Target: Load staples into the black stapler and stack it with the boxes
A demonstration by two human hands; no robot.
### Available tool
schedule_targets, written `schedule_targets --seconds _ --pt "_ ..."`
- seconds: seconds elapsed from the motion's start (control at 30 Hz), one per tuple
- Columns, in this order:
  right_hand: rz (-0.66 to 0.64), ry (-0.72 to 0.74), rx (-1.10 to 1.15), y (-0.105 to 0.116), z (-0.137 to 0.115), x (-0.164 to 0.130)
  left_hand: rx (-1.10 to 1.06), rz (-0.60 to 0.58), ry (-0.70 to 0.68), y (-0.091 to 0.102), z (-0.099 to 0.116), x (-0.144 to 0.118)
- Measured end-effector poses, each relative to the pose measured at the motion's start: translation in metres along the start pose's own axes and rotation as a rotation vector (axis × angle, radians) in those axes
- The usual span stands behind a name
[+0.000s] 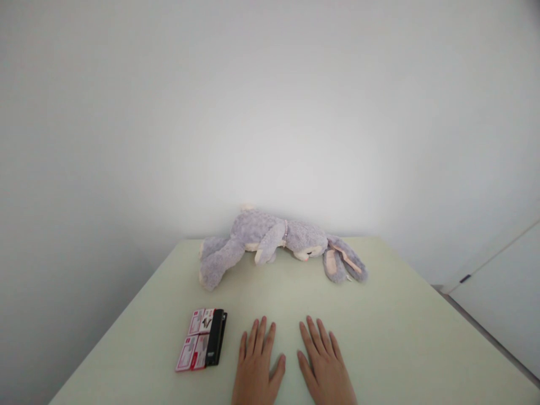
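— What does the head view show nearest the hands?

— Both lie flat, palms down, on the pale green worktop (379, 315) at its near edge. The left hand (256, 365) and the right hand (324, 364) sit side by side, thumbs almost meeting, fingers spread and pointing away. Each grip is released; neither holds anything.

— And the thing just beside the left hand?

— A black stapler (216, 337), lying lengthwise on the worktop, close to the left hand but not touching it. It is slim, dark and matte, with a small pale mark near its near end. Pressed against its left side are staple boxes (194, 338), small flat red-and-white packs laid in a two-by-two block; one of the far ones carries a dark picture. I cannot read the print.

— Anything further back?

— A plush rabbit (270, 242) lies on its side across the far edge of the worktop, against the plain white wall (270, 112). Its fur is grey-lilac, with a cream belly and muzzle; the long ears, pink inside, trail to the right, and the legs stretch left. It is well apart from both hands. At the far right, a white cabinet door (502, 304) with a small dark handle.
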State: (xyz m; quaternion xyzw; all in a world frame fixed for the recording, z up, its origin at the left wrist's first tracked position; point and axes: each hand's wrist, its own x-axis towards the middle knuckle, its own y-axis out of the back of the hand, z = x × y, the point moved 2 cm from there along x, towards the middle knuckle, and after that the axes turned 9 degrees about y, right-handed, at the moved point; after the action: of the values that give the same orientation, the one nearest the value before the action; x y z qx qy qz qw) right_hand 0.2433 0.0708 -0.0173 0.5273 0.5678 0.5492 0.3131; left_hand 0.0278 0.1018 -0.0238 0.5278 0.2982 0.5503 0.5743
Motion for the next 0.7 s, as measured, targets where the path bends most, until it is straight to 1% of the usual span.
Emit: schedule_targets --seconds 0.23,0.7 --pt "-0.012 -0.004 -0.021 0.0015 -0.0011 -0.0004 0.057 0.045 0.000 0.0036 0.0026 -0.0017" --pt "-0.012 0.003 -0.030 0.0012 -0.0005 0.0004 0.048 0.020 0.005 0.0067 0.0038 -0.0007"
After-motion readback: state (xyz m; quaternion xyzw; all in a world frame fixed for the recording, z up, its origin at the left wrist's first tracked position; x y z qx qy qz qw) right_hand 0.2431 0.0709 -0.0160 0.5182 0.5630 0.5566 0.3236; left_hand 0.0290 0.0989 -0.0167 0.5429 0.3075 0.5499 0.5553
